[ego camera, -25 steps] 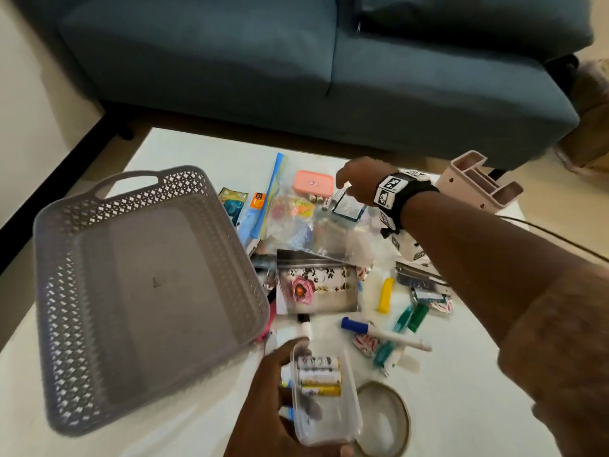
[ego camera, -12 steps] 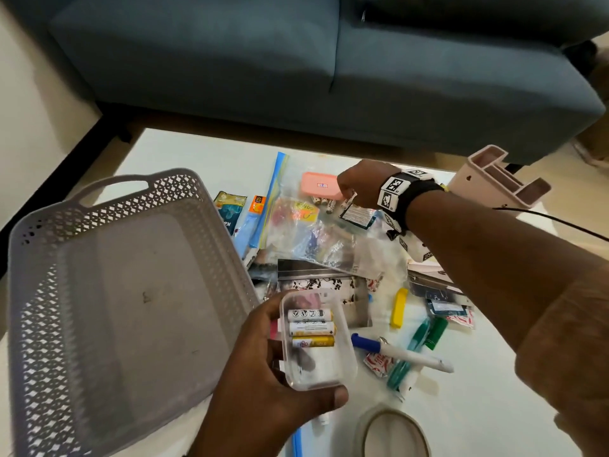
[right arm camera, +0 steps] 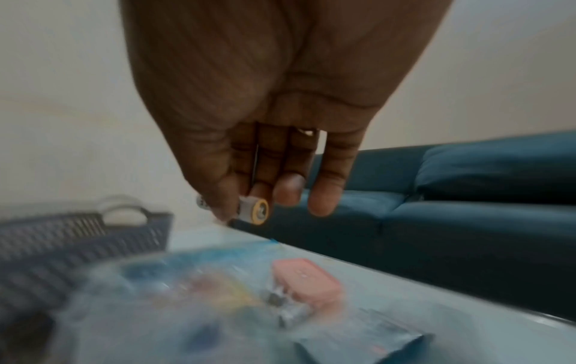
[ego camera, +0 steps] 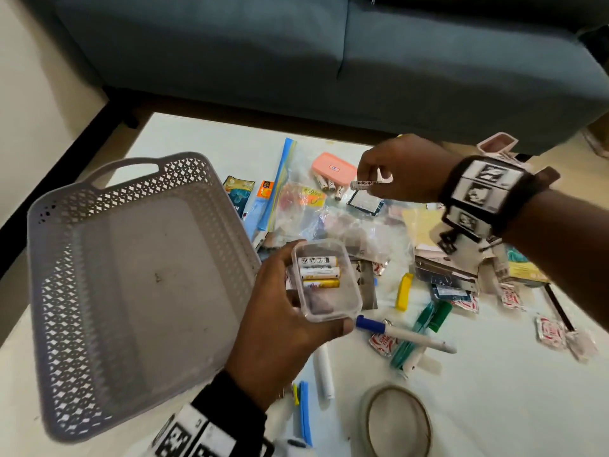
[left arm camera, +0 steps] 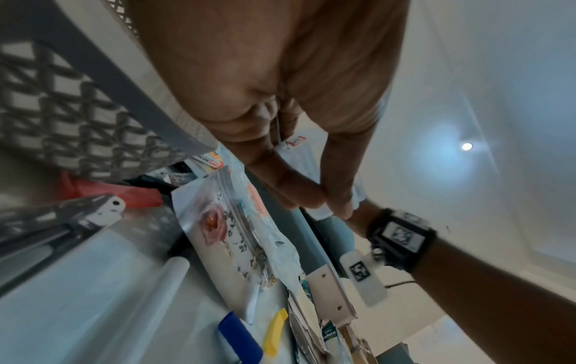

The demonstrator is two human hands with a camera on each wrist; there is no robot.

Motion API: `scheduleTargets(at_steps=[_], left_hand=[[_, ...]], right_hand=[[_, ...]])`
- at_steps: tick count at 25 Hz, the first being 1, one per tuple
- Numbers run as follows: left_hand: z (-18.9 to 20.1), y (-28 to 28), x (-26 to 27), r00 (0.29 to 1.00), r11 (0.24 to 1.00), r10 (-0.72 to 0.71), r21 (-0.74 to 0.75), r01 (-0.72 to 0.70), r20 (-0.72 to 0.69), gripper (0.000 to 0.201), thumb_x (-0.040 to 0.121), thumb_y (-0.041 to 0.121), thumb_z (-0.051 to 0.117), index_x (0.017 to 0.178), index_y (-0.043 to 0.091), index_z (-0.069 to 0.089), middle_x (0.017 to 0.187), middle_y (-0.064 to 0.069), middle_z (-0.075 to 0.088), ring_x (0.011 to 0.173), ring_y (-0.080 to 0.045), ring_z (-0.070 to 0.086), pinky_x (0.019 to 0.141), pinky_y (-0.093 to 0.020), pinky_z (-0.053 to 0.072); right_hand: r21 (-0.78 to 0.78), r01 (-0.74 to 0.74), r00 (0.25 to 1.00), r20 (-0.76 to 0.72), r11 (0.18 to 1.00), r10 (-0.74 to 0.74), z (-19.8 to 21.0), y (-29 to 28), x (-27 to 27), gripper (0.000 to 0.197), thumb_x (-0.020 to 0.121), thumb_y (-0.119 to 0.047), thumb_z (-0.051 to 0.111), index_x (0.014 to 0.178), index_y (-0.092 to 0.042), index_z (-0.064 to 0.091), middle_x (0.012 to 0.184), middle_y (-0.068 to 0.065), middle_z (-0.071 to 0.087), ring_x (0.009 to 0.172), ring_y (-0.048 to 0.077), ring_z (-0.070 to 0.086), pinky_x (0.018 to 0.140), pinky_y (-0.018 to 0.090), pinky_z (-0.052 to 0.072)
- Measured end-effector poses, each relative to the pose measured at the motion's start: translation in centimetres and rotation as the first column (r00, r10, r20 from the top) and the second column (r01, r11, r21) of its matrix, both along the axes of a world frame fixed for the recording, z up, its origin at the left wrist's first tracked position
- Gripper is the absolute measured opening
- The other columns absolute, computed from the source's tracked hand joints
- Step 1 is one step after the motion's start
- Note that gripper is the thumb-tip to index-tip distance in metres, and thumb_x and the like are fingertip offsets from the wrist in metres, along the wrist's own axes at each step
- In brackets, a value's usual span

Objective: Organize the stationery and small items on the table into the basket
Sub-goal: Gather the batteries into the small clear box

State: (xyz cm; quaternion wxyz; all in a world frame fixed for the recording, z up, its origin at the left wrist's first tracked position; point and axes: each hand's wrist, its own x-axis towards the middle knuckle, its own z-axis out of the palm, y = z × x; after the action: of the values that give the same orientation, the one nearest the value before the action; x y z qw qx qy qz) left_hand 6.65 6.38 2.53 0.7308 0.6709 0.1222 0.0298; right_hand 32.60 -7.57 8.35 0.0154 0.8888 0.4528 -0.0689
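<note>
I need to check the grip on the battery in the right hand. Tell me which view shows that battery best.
The right wrist view: the battery is close, its yellow-ringed end facing the camera, pinched in the right hand. The head view shows it small but sharp, lying sideways with its label readable. The left wrist view does not show it.

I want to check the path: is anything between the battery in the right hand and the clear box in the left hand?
Nothing visible blocks it. The right hand pinches the battery in the air above the clutter; the clear box has no lid on, held by the left hand.
</note>
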Motion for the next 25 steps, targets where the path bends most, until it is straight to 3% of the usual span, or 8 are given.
scheduleTargets(at_steps=[4, 7, 9, 13, 15, 19, 21, 25], left_hand=[[-0.2, -0.7, 0.6, 0.999, 0.999, 0.037, 0.029, -0.038, 0.024, 0.097, 0.050, 0.000, 0.094, 0.132, 0.024, 0.049, 0.122, 0.004, 0.061, 0.094, -0.014, 0.070, 0.076, -0.027, 0.058], [-0.1, -1.0, 0.7, 0.997, 0.997, 0.073, -0.010, -0.072, 0.031, 0.101, 0.045, 0.015, 0.092, 0.134, 0.028, 0.047, 0.125, -0.002, 0.061, 0.096, -0.019, 0.071, 0.079, -0.038, 0.060], [0.0, -1.1, 0.4, 0.997, 0.998, 0.054, -0.040, -0.052, 0.050, 0.097, 0.046, 0.013, 0.091, 0.133, 0.025, 0.048, 0.124, -0.007, 0.061, 0.098, -0.025, 0.071, 0.081, -0.046, 0.060], [0.5, -1.1, -0.4, 0.998, 0.999, 0.031, -0.045, -0.029, 0.047, 0.089, 0.051, -0.013, 0.088, 0.123, 0.025, 0.052, 0.111, 0.003, 0.068, 0.098, -0.018, 0.072, 0.073, -0.028, 0.059], [0.5, -1.0, -0.7, 0.999, 0.999, 0.020, -0.040, -0.019, 0.034, 0.089, 0.052, -0.015, 0.088, 0.123, 0.025, 0.052, 0.111, 0.009, 0.069, 0.100, -0.013, 0.071, 0.073, -0.025, 0.058], [0.3, -0.6, -1.0, 1.000, 0.999, -0.021, -0.029, 0.021, 0.009, 0.093, 0.052, -0.007, 0.092, 0.126, 0.032, 0.051, 0.117, 0.009, 0.067, 0.103, -0.011, 0.070, 0.076, -0.026, 0.060], [0.2, -0.4, -1.3, 0.999, 0.999, -0.035, -0.012, 0.035, -0.001, 0.095, 0.050, -0.003, 0.094, 0.123, 0.041, 0.052, 0.119, 0.008, 0.067, 0.102, -0.011, 0.070, 0.077, -0.028, 0.060], [-0.6, -0.2, -1.3, 0.998, 0.997, -0.064, -0.048, 0.064, 0.011, 0.090, 0.050, -0.005, 0.094, 0.114, 0.047, 0.056, 0.115, 0.009, 0.069, 0.099, -0.012, 0.071, 0.073, -0.027, 0.060]], right_hand=[[0.256, 0.013, 0.939, -0.336, 0.966, 0.077, 5.5, -1.0, -9.9, 0.017, 0.082, -0.031, 0.074, 0.099, -0.030, 0.071, 0.087, -0.018, 0.068, 0.074, 0.004, 0.062, 0.065, 0.010, 0.045], [0.171, -0.124, 0.947, -0.273, 0.977, 0.168, 4.9, 0.0, -13.7, 0.017, 0.083, -0.039, 0.066, 0.098, -0.033, 0.069, 0.087, -0.019, 0.068, 0.074, -0.002, 0.056, 0.068, 0.009, 0.042], [0.100, -0.175, 0.954, -0.229, 0.979, 0.194, 4.2, 0.5, -14.4, 0.019, 0.084, -0.042, 0.060, 0.097, -0.032, 0.069, 0.087, -0.016, 0.069, 0.077, 0.002, 0.057, 0.070, 0.022, 0.050], [0.278, -0.079, 0.968, -0.207, 0.957, 0.140, 3.9, 0.5, -11.1, 0.010, 0.089, -0.032, 0.068, 0.096, -0.027, 0.073, 0.087, -0.016, 0.071, 0.067, -0.007, 0.055, 0.067, 0.010, 0.041], [0.350, 0.094, 0.987, -0.154, 0.932, -0.042, 2.0, 0.9, -6.8, 0.008, 0.088, -0.024, 0.070, 0.094, -0.025, 0.075, 0.090, -0.010, 0.073, 0.076, 0.004, 0.064, 0.069, 0.020, 0.045], [-0.083, 0.120, 0.992, 0.046, 0.989, -0.117, -3.6, 2.8, 0.1, 0.022, 0.091, -0.020, 0.064, 0.108, -0.032, 0.068, 0.114, -0.004, 0.064, 0.104, 0.025, 0.062, 0.078, 0.033, 0.050], [-0.234, 0.036, 0.991, 0.132, 0.972, -0.005, -4.9, 3.9, 1.4, 0.031, 0.089, -0.017, 0.064, 0.114, -0.034, 0.063, 0.118, -0.002, 0.059, 0.101, 0.030, 0.063, 0.071, 0.035, 0.052], [-0.480, -0.136, 0.940, 0.213, 0.867, 0.265, -5.6, 6.3, 2.0, 0.037, 0.085, -0.010, 0.064, 0.117, -0.027, 0.056, 0.114, 0.004, 0.056, 0.083, 0.033, 0.064, 0.053, 0.028, 0.032]])
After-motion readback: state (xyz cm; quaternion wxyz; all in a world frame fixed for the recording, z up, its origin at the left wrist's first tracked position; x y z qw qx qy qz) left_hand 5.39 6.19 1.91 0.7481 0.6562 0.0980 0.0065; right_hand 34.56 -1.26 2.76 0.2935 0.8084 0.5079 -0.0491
